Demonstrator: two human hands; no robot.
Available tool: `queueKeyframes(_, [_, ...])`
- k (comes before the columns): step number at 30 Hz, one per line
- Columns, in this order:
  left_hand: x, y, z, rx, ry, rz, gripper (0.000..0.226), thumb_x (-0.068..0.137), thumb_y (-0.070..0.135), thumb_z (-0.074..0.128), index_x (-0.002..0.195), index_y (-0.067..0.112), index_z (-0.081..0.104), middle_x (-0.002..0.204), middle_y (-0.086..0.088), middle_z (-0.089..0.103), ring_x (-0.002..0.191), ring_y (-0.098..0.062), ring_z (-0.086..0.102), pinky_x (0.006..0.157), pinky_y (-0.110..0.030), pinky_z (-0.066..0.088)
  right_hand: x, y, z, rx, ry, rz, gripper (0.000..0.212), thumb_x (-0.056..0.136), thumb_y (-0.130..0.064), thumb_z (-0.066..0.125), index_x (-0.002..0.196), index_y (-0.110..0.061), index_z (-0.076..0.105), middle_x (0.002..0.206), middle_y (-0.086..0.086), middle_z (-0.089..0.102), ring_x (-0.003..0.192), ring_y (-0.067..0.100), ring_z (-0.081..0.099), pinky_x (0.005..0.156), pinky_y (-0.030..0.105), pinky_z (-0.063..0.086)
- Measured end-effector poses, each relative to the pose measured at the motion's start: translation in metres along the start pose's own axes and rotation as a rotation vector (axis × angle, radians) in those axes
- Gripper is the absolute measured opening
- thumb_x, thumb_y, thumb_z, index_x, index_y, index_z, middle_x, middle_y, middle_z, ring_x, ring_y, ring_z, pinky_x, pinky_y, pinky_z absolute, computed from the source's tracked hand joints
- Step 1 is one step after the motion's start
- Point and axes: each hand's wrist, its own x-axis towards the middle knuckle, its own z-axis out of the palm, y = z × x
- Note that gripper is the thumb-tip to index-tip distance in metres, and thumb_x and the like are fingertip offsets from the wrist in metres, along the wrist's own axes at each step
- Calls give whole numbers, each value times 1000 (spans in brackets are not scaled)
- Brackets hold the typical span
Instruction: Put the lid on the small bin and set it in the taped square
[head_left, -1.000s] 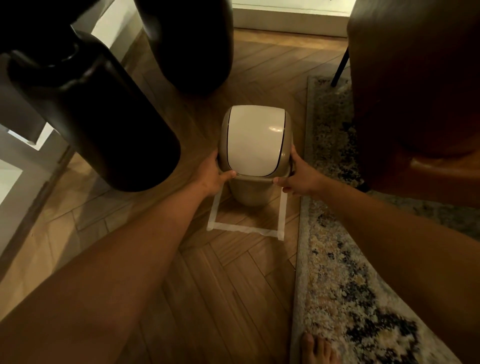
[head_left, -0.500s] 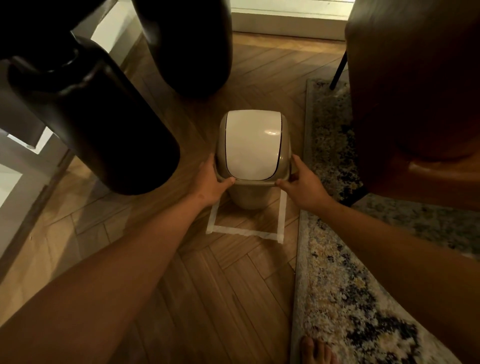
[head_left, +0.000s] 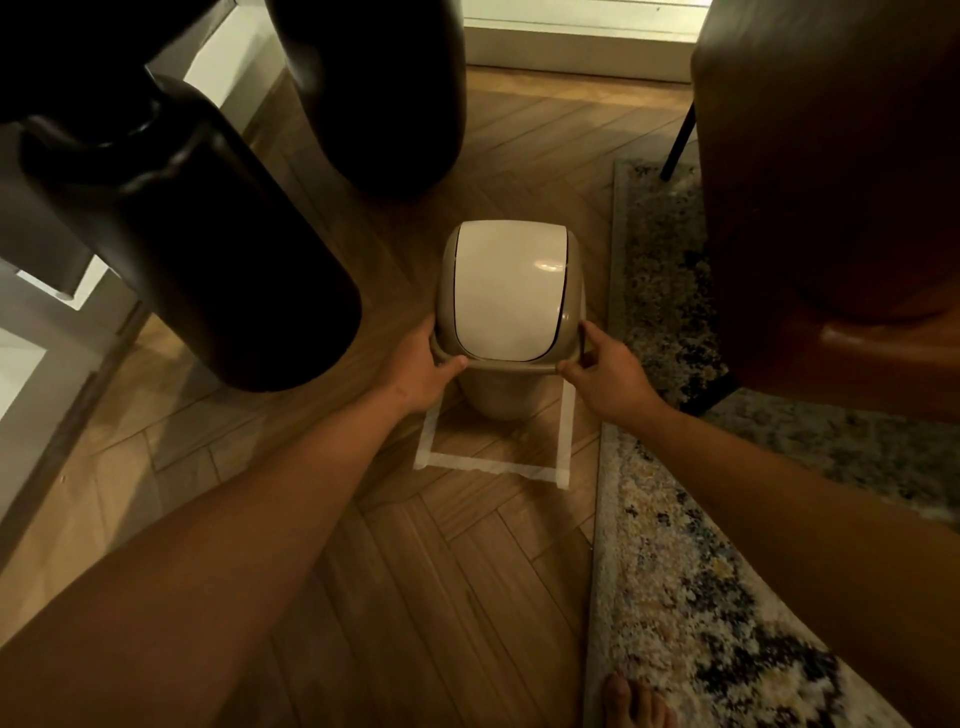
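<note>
A small beige bin (head_left: 498, 395) stands on the wooden floor with its lid (head_left: 506, 288) on top, a beige frame with a white swing flap. Its base lies inside the white taped square (head_left: 488, 464), toward the far side. My left hand (head_left: 423, 371) grips the lid's rim at the near left corner, thumb on the front edge. My right hand (head_left: 605, 371) holds the near right corner the same way. The far side of the taped square is hidden behind the bin.
Two large dark vases stand close by, one (head_left: 208, 249) at the left and one (head_left: 384, 88) behind the bin. A patterned rug (head_left: 675, 571) borders the square on the right, with a brown leather chair (head_left: 831, 182) on it. My bare toes (head_left: 636, 701) show at the bottom.
The bin has come down and slightly toward me with both hands on its rim, and its base now rests within the tape. The camera has shifted a little.
</note>
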Motion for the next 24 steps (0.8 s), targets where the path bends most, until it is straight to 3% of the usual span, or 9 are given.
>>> queueKeyframes(4, [0, -2, -5, -15, -60, 4, 74, 87, 24, 70, 150, 25, 32, 145, -2, 49, 131, -21, 48, 108, -43, 41, -1, 0, 0, -22, 8, 7, 66, 91, -25, 69, 150, -21, 39, 112, 5, 69, 95, 17, 65, 78, 26, 49])
queueKeyframes(7, [-1, -2, -6, 44, -28, 13, 74, 86, 25, 71, 150, 23, 32, 147, -6, 44, 132, -24, 45, 109, -45, 40, -2, -2, -1, -112, 47, -46, 71, 87, -28, 72, 149, -22, 39, 131, 13, 58, 116, 28, 58, 97, 36, 49])
queueKeyframes(9, [-3, -1, -5, 79, 33, 2, 76, 85, 28, 72, 149, 24, 32, 147, -6, 41, 132, -24, 44, 108, -44, 39, -3, -5, -3, -191, 75, -48, 79, 84, -29, 75, 150, -23, 34, 139, 18, 49, 124, 32, 51, 102, 39, 45])
queueKeyframes(11, [-4, -2, -3, 89, 63, -7, 71, 86, 29, 71, 148, 23, 36, 145, -5, 44, 129, -24, 48, 106, -46, 43, -3, -6, -2, -223, 73, -57, 76, 83, -29, 76, 148, -23, 37, 135, 16, 52, 121, 32, 53, 98, 38, 45])
queueKeyframes(17, [-4, 0, -3, 95, 49, 4, 60, 88, 26, 68, 143, 22, 45, 138, -3, 53, 124, -22, 51, 103, -47, 46, -6, -7, 3, -251, 76, -58, 40, 87, -29, 70, 124, -15, 60, 112, 15, 61, 99, 26, 58, 79, 26, 42])
queueKeyframes(24, [-8, 4, -8, 56, -8, 14, 71, 87, 28, 69, 149, 23, 33, 149, -4, 43, 135, -23, 42, 109, -47, 38, -10, -15, -1, -194, 70, -36, 57, 86, -31, 72, 136, -17, 51, 124, 16, 58, 113, 30, 56, 88, 29, 41])
